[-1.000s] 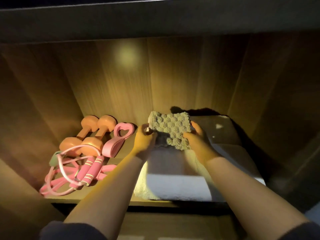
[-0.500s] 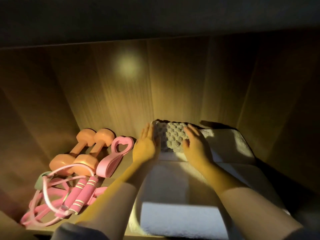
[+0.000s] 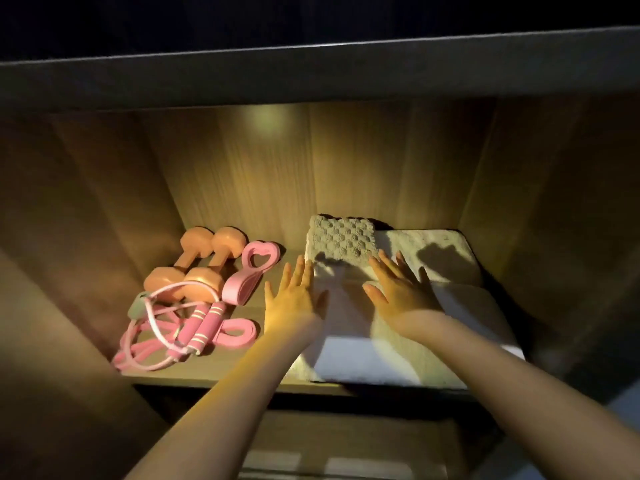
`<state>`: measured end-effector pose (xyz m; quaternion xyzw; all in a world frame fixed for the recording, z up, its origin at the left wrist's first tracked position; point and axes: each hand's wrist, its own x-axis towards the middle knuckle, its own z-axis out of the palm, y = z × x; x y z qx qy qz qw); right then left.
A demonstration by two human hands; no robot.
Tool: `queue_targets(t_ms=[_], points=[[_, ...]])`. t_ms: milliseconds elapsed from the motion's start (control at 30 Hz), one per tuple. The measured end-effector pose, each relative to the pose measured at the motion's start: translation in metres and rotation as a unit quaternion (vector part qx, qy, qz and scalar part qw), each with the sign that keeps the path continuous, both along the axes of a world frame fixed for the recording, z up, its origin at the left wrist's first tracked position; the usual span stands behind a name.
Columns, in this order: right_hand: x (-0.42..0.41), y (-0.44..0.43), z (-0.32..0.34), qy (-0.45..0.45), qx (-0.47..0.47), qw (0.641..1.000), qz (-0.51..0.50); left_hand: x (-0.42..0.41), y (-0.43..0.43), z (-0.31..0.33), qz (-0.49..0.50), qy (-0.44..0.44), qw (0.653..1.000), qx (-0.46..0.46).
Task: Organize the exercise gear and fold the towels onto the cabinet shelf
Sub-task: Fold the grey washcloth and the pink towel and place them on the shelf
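A small folded grey waffle-textured towel (image 3: 341, 239) lies at the back of a stack of folded white towels (image 3: 446, 271) on the right of the wooden cabinet shelf (image 3: 221, 370). My left hand (image 3: 294, 297) hovers flat at the stack's left edge, fingers apart, holding nothing. My right hand (image 3: 398, 289) is spread over the white towels just in front of the grey one, also empty. On the left of the shelf sit two orange dumbbells (image 3: 197, 265), a pink heart-shaped resistance band (image 3: 251, 271) and a pink jump rope (image 3: 169, 327).
The shelf is a wooden alcove with a back wall (image 3: 277, 168), side walls close on both sides, and a dark overhanging board (image 3: 311, 74) above. Another pink band loop (image 3: 237, 334) lies by the rope handles. A lower shelf shows dimly beneath.
Both hands have let go of the grey towel, which now lies on the white stack, and have drawn back toward me with fingers spread.
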<state>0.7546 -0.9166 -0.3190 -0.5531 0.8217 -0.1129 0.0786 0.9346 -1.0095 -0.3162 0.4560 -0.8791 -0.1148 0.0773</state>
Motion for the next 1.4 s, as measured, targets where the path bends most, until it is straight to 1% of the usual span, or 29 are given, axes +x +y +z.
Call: queue_targets(t_ms=[67, 167, 233, 300, 367, 400, 467, 567, 633, 733, 833, 1000, 1067, 1133, 1200, 1267, 1333, 1400], points=[[0.019, 0.033, 0.014, -0.016, 0.016, 1.0, 0.005, 0.022, 0.032, 0.004, -0.02, -0.004, 1.0, -0.021], [0.056, 0.088, 0.025, -0.011, -0.022, 0.999, 0.038, 0.061, 0.083, 0.008, -0.044, -0.009, 0.998, -0.041], [0.082, 0.127, 0.025, -0.041, -0.036, 0.996, 0.065, 0.088, 0.118, 0.011, -0.048, 0.007, 0.998, -0.038], [0.109, 0.168, 0.019, -0.068, -0.034, 0.994, 0.08, 0.117, 0.158, 0.012, -0.037, 0.052, 0.998, 0.006], [0.139, 0.206, 0.008, -0.089, -0.03, 0.991, 0.093, 0.144, 0.197, 0.009, -0.019, 0.102, 0.992, 0.077], [0.154, 0.226, 0.001, -0.103, -0.021, 0.989, 0.1, 0.157, 0.217, 0.005, -0.012, 0.111, 0.988, 0.109], [0.183, 0.262, -0.017, -0.124, -0.003, 0.986, 0.115, 0.18, 0.254, -0.01, -0.003, 0.112, 0.984, 0.137], [0.216, 0.304, -0.045, -0.116, 0.024, 0.987, 0.111, 0.205, 0.299, -0.031, -0.001, 0.087, 0.985, 0.147], [0.232, 0.324, -0.061, -0.12, 0.04, 0.987, 0.096, 0.217, 0.321, -0.044, 0.004, 0.085, 0.983, 0.165], [0.247, 0.345, -0.08, -0.152, 0.064, 0.983, 0.078, 0.229, 0.347, -0.063, 0.022, 0.094, 0.975, 0.2], [0.254, 0.357, -0.092, -0.17, 0.076, 0.98, 0.068, 0.235, 0.364, -0.082, 0.043, 0.074, 0.969, 0.232], [0.264, 0.363, -0.103, -0.145, 0.075, 0.982, 0.092, 0.24, 0.377, -0.109, 0.069, 0.031, 0.964, 0.256], [0.265, 0.362, -0.103, -0.144, 0.06, 0.984, 0.085, 0.242, 0.376, -0.114, 0.096, 0.027, 0.966, 0.237], [0.266, 0.359, -0.102, -0.142, 0.049, 0.986, 0.073, 0.24, 0.373, -0.115, 0.116, 0.058, 0.969, 0.212], [0.267, 0.357, -0.101, -0.147, 0.055, 0.986, 0.062, 0.238, 0.372, -0.117, 0.123, 0.125, 0.959, 0.223], [0.267, 0.355, -0.1, -0.175, 0.06, 0.981, 0.05, 0.238, 0.373, -0.117, 0.125, 0.196, 0.936, 0.265], [0.265, 0.353, -0.098, -0.24, 0.059, 0.969, 0.013, 0.238, 0.373, -0.116, 0.119, 0.273, 0.907, 0.296], [0.261, 0.352, -0.095, -0.315, 0.055, 0.947, -0.007, 0.237, 0.375, -0.111, 0.124, 0.345, 0.873, 0.321]])
